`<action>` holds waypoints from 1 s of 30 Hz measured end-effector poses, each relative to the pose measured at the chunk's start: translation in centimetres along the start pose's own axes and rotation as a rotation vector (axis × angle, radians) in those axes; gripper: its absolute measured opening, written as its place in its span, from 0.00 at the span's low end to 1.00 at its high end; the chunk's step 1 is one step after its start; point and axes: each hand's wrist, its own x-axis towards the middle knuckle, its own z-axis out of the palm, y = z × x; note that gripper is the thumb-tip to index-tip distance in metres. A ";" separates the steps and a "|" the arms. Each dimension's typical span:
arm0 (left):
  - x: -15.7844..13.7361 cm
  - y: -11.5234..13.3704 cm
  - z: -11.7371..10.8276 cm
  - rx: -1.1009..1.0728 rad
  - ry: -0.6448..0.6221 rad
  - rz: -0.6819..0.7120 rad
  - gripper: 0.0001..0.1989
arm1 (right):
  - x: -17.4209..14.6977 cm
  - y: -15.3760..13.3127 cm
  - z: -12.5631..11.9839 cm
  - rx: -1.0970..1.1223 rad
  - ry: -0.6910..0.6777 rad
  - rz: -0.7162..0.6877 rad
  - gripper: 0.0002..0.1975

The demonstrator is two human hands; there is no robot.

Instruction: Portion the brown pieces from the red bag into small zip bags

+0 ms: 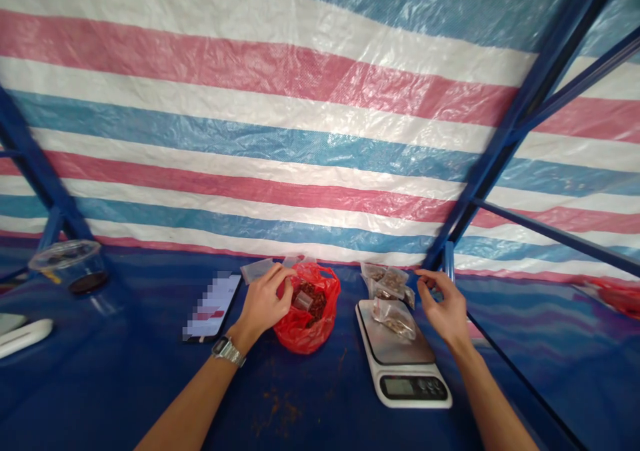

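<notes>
My left hand (267, 298), a metal watch (229, 350) on its wrist, hovers at the left edge of a red plastic bag (307, 334). Its fingers are bent, with a gap between thumb and fingertips; whether they touch the bag is unclear. Inside the bag lie reddish-brown dried bits (317, 298) and a small clear piece (303, 300). My right hand (445, 301) is beside a white kitchen scale (410, 351), fingers bent and apart, nothing visible in them. One filled zip bag (395, 319) rests on the scale's plate. Several more filled bags (390, 279) lie just behind it.
Flat clear bags (256, 270) lie behind my left hand. A phone (213, 308) is left of it. Further left are a clear plastic tub (75, 264) with dark contents and a white object (25, 336). Blue metal bars (500, 131) slant before a striped tarp (280, 124). Crumbs (277, 408) dot the blue table.
</notes>
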 end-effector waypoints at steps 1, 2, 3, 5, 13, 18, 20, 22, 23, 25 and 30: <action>0.0 0.0 0.0 -0.001 -0.003 0.002 0.11 | -0.3 0.1 0.0 -0.009 -0.008 0.002 0.12; 0.0 0.0 0.0 -0.003 -0.007 0.002 0.11 | -0.4 0.2 0.1 -0.014 -0.018 0.005 0.12; -0.1 0.1 0.0 -0.006 -0.012 0.001 0.11 | -0.5 0.3 0.1 -0.016 -0.024 0.007 0.12; -0.1 0.1 0.0 -0.009 -0.017 0.000 0.11 | -0.5 0.4 0.2 -0.018 -0.021 0.011 0.12; 0.0 0.0 0.0 -0.005 0.001 0.002 0.11 | -0.6 0.6 0.5 -0.034 -0.002 0.023 0.13; 0.0 0.2 -0.2 0.001 0.008 0.001 0.11 | -0.8 0.8 0.7 -0.048 -0.001 0.022 0.13; 0.0 0.3 -0.2 0.006 0.002 -0.001 0.11 | -0.8 0.8 0.7 -0.050 0.000 0.026 0.13; 0.0 0.3 -0.2 0.008 0.007 0.001 0.11 | -0.8 0.8 0.7 -0.052 0.006 0.031 0.13; 0.0 0.3 -0.2 0.006 0.010 0.000 0.11 | -0.8 0.9 0.6 -0.054 0.009 0.033 0.13; 0.0 0.2 -0.2 -0.003 0.005 -0.004 0.11 | -0.8 0.9 0.6 -0.058 0.013 0.038 0.13; 0.0 0.1 -0.1 0.005 0.007 -0.007 0.11 | -0.7 0.9 0.7 -0.065 0.027 0.053 0.13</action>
